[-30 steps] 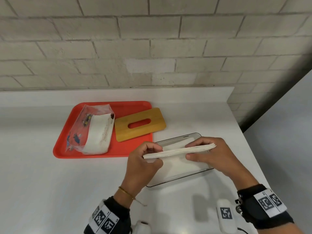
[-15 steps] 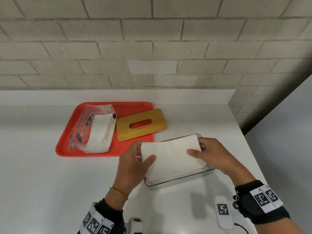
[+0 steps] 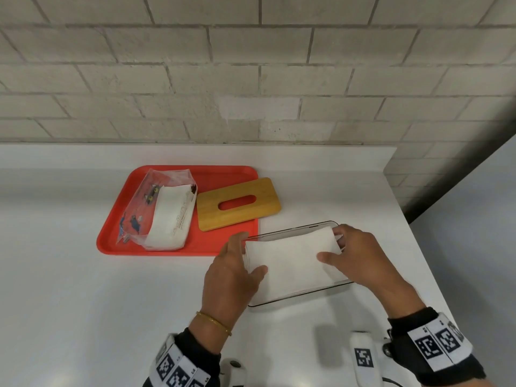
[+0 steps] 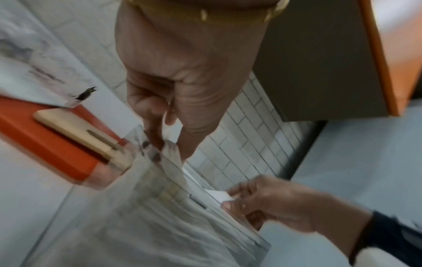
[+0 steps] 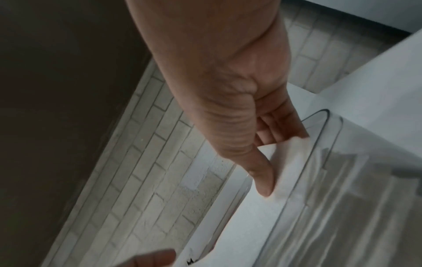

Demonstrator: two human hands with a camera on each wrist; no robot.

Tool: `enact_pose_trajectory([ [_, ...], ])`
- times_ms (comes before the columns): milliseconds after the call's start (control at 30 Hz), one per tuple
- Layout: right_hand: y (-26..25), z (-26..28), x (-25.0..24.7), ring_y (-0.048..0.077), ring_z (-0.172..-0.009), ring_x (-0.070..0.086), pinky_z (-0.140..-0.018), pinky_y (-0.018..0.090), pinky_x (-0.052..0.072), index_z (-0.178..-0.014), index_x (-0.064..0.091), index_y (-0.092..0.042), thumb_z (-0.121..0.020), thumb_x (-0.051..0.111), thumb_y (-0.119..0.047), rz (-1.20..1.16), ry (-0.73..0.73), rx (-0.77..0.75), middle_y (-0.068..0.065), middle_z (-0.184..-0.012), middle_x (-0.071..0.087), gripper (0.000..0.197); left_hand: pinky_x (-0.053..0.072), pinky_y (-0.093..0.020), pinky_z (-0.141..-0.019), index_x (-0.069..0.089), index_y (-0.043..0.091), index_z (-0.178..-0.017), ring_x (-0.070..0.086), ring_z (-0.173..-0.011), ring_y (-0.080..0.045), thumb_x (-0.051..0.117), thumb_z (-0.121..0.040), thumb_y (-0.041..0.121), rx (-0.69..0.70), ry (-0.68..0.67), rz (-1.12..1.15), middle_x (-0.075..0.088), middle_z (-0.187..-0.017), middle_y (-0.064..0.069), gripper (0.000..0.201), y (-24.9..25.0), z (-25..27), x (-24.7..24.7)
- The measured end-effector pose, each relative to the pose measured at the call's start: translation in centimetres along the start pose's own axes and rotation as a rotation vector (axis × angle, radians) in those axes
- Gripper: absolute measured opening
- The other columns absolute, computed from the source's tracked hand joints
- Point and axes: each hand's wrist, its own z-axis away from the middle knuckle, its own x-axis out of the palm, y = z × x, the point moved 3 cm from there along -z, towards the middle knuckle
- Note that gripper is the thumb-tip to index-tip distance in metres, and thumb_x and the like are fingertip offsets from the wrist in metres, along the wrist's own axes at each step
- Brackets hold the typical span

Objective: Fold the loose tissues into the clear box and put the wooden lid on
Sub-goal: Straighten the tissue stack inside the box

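Here both hands pinch the folded tissue stack [image 3: 293, 258] by its ends, left hand [image 3: 229, 277] and right hand [image 3: 360, 258], inside the clear box [image 3: 301, 296]; wooden lid [image 3: 238, 203] lies on the red tray [image 3: 178, 248]

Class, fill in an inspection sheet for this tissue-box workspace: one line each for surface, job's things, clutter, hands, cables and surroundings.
Surface: white counter.
Job's things: tissue stack held in the mouth of the clear box; wooden lid off the box, lying partly on the red tray.
Clutter: opened plastic wrapper on the tray.
Hands: left hand and right hand each grip one end of the stack.
Cables: a short dark cable end near the right wrist.
Surroundings: pale brick wall behind the counter.
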Motion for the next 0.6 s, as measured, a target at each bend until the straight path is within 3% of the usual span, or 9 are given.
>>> enact_pose_trajectory([
  [67, -0.7, 0.3, -0.2, 0.017, -0.112, 0.061, -0.089, 0.024, 0.048, -0.145, 0.053, -0.026, -0.076, 0.093, -0.033, 0.149, 0.103, -0.099, -0.005, -0.126, 0.06, 0.08, 0.057, -0.032, -0.062, 0.057, 0.026, -0.138, 0.069, -0.086, -0.02, 0.092, -0.074, 0.036, 0.111, 0.071, -0.173, 0.058, -0.127, 0.002, 0.074, 0.5, 0.5, -0.2],
  [133, -1.5, 0.5, 0.2, 0.015, -0.123, 0.05, -0.096, 0.023, 0.043, -0.143, 0.057, -0.032, -0.076, 0.092, -0.033, 0.21, 0.135, -0.305, -0.009, -0.132, 0.053, 0.076, 0.05, -0.026, -0.057, 0.067, 0.027, -0.126, 0.065, -0.09, -0.017, 0.092, -0.071, 0.04, 0.278, 0.136, -0.194, 0.059, -0.12, 0.003, 0.062, 1.1, 0.7, -0.5],
  [233, -1.9, 0.5, 2.3, 0.009, -0.121, 0.049, -0.101, 0.02, 0.04, -0.13, 0.069, -0.036, -0.084, 0.085, -0.04, 0.216, -0.092, -0.428, -0.02, -0.123, 0.056, 0.049, 0.056, -0.037, -0.085, 0.075, 0.031, -0.116, 0.063, -0.098, -0.016, 0.076, -0.083, 0.052, 0.504, -0.109, -0.155, 0.07, -0.111, 0.009, 0.039, 0.8, 0.4, 0.4],
  [300, -1.9, 0.2, 3.4, 0.01, -0.122, 0.048, -0.102, 0.022, 0.04, -0.13, 0.069, -0.037, -0.088, 0.08, -0.044, 0.273, -0.161, -0.419, -0.021, -0.125, 0.055, 0.043, 0.053, -0.041, -0.094, 0.079, 0.031, -0.114, 0.065, -0.1, -0.015, 0.073, -0.086, 0.05, 0.554, -0.299, -0.132, 0.074, -0.111, 0.01, 0.034, 0.1, 0.2, 1.0],
  [333, -1.9, 0.0, 3.6, 0.01, -0.121, 0.048, -0.101, 0.022, 0.04, -0.129, 0.069, -0.038, -0.089, 0.079, -0.045, 0.284, -0.151, -0.414, -0.021, -0.126, 0.056, 0.042, 0.053, -0.038, -0.095, 0.08, 0.03, -0.113, 0.067, -0.1, -0.011, 0.075, -0.087, 0.045, 0.555, -0.307, -0.062, 0.075, -0.11, 0.012, 0.03, -0.2, -0.1, 0.6],
  [400, -2.1, -0.3, 3.7, 0.008, -0.119, 0.048, -0.099, 0.022, 0.04, -0.128, 0.07, -0.04, -0.09, 0.077, -0.047, 0.278, -0.124, -0.414, -0.023, -0.125, 0.056, 0.039, 0.056, -0.027, -0.09, 0.082, 0.027, -0.107, 0.069, -0.098, -0.001, 0.081, -0.09, 0.036, 0.477, -0.18, 0.169, 0.077, -0.105, 0.016, 0.019, -0.6, -1.3, -1.8],
  [467, -2.2, -0.3, 3.7, 0.006, -0.119, 0.049, -0.096, 0.02, 0.037, -0.124, 0.071, -0.04, -0.089, 0.076, -0.051, 0.239, -0.092, -0.423, -0.024, -0.122, 0.058, 0.037, 0.058, -0.024, -0.087, 0.08, 0.025, -0.108, 0.07, -0.099, -0.002, 0.083, -0.09, 0.028, 0.305, 0.052, 0.293, 0.075, -0.106, 0.015, 0.019, -2.5, -3.2, -5.1],
  [533, -2.2, -0.1, 3.8, 0.004, -0.117, 0.049, -0.094, 0.018, 0.036, -0.121, 0.072, -0.041, -0.087, 0.076, -0.056, 0.189, -0.045, -0.438, -0.025, -0.119, 0.06, 0.038, 0.058, -0.035, -0.094, 0.071, 0.019, -0.123, 0.065, -0.107, -0.008, 0.082, -0.085, 0.027, 0.12, 0.22, 0.16, 0.071, -0.119, 0.006, 0.04, -5.6, -5.7, -7.6],
  [600, -2.1, 0.2, 4.0, 0.003, -0.116, 0.049, -0.094, 0.018, 0.036, -0.119, 0.072, -0.041, -0.084, 0.075, -0.061, 0.167, -0.019, -0.453, -0.027, -0.118, 0.061, 0.041, 0.053, -0.043, -0.103, 0.054, 0.016, -0.144, 0.059, -0.122, -0.024, 0.084, -0.077, 0.03, -0.077, 0.156, -0.057, 0.061, -0.137, -0.006, 0.075, -8.9, -8.4, -8.5],
])
